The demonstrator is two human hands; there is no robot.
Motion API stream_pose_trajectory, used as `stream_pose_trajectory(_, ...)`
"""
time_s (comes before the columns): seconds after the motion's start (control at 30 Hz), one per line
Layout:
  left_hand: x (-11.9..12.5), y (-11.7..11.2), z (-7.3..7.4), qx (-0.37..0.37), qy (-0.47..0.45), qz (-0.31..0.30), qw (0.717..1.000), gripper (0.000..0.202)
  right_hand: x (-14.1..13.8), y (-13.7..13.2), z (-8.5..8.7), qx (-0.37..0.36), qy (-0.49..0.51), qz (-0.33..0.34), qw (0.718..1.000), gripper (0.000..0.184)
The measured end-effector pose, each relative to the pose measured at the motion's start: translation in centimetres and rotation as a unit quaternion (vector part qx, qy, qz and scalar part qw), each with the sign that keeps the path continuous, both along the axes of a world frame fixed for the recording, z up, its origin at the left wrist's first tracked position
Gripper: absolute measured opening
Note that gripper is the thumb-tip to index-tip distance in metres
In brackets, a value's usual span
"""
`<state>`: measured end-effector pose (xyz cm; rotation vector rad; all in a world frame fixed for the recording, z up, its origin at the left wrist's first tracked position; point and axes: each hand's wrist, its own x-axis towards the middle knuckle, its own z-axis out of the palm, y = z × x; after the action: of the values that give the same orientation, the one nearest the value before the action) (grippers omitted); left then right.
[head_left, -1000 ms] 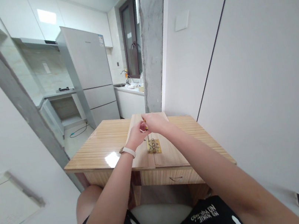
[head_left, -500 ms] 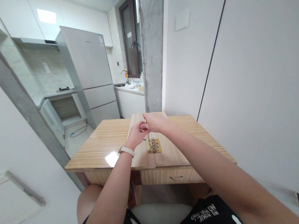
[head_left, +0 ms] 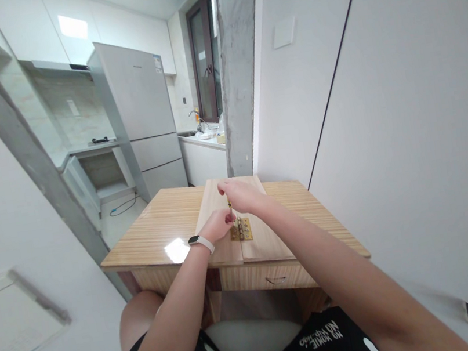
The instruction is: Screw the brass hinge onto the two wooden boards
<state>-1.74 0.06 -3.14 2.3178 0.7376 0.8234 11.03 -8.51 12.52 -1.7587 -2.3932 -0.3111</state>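
Observation:
My right hand (head_left: 240, 194) is closed on an upright screwdriver (head_left: 229, 204); only a short yellowish stretch and the thin shaft show below the fingers. Lower down, my left hand (head_left: 219, 224) pinches around the shaft's lower end, beside a brass hinge (head_left: 241, 229). Whether a screw sits at the tip cannot be made out. The hinge lies opened flat across the seam between two pale wooden boards, the left board (head_left: 223, 254) and the right board (head_left: 266, 244). My left fingers partly cover the hinge's left leaf.
The boards lie on a glossy wood-grain table (head_left: 145, 230) with a drawer handle (head_left: 276, 279) at its front. A white wall panel (head_left: 388, 146) rises close on the right. Beyond the table stand a grey fridge (head_left: 138, 96) and a kitchen counter (head_left: 206, 138).
My hands, together above the hinge before, have parted a little. My left hand has come down toward the hinge's left leaf; more of the screwdriver shows between the hands.

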Motion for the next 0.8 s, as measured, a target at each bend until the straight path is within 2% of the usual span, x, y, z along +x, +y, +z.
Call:
stream_pose_trajectory(0.23,-0.1,0.3,0.2,0.046,-0.006,0.036,0.998,0.008,0.4,-1.5,1.9,0.042,0.017,0.02,0.999,0.032)
stream_pose_trajectory(0.33,-0.4,1.4,-0.2,0.03,-0.051,0.103,0.993,0.013,1.4,-2.6,2.5,0.075,0.067,0.011,0.995,0.029)
stream_pose_trajectory(0.4,-0.6,2.3,-0.8,-0.002,-0.078,0.148,0.986,0.012,2.2,-3.4,2.3,0.097,0.116,0.003,0.988,0.025)
stream_pose_trajectory(0.47,-0.6,3.2,-1.5,-0.026,-0.09,0.165,0.982,0.011,2.9,-4.3,1.5,0.113,0.168,-0.009,0.979,0.022)
stream_pose_trajectory(0.6,-0.1,4.4,-2.9,-0.05,-0.082,0.156,0.983,0.006,4.5,-5.9,-1.2,0.132,0.261,-0.039,0.955,0.018)
stream_pose_trajectory(0.8,0.3,4.6,-3.4,-0.032,-0.041,0.169,0.984,0.006,7.2,-7.6,-4.6,0.14,0.341,-0.096,0.925,0.016)
